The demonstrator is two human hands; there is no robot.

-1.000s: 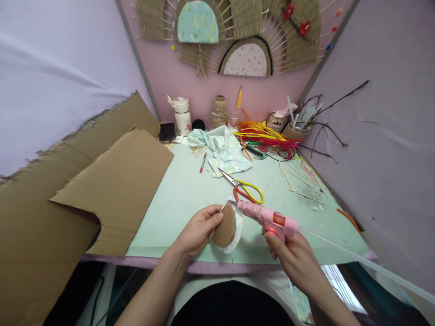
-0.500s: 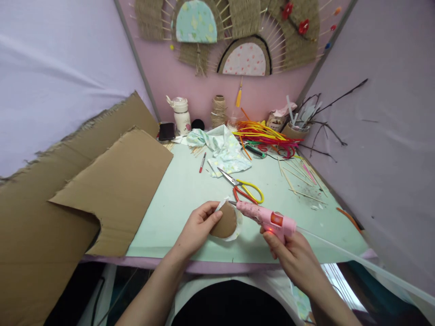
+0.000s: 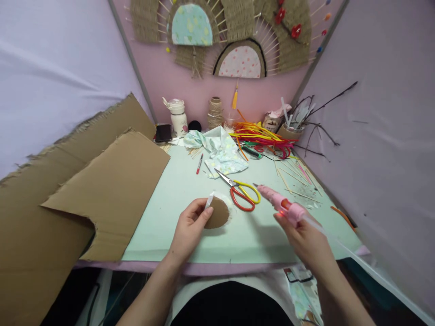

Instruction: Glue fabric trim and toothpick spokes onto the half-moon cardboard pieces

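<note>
My left hand (image 3: 190, 222) pinches the left edge of a round cardboard piece (image 3: 218, 213) with pale fabric showing around its rim. Its thumb presses on the brown face, near a folded flap of that fabric. In my right hand (image 3: 304, 237) is a pink hot glue gun (image 3: 280, 201), its nozzle pointing up and left and a small red light glowing on it. The glue gun is apart from the cardboard, off to its right. Between the two, slightly farther back, lie scissors (image 3: 238, 189) with one red and one yellow handle.
Large cardboard sheets (image 3: 112, 181) cover the table's left side. Farther back are crumpled floral fabric (image 3: 224, 154), a red pen (image 3: 199, 164), a white bottle (image 3: 178, 117), twine (image 3: 215, 112) and colourful pipe cleaners (image 3: 261, 136). Thin sticks (image 3: 295, 174) and branches (image 3: 319, 127) are at the right.
My right hand has drawn the glue gun away from the cardboard's edge, to the right and up. The left hand keeps hold of the cardboard; the whole view has shifted slightly.
</note>
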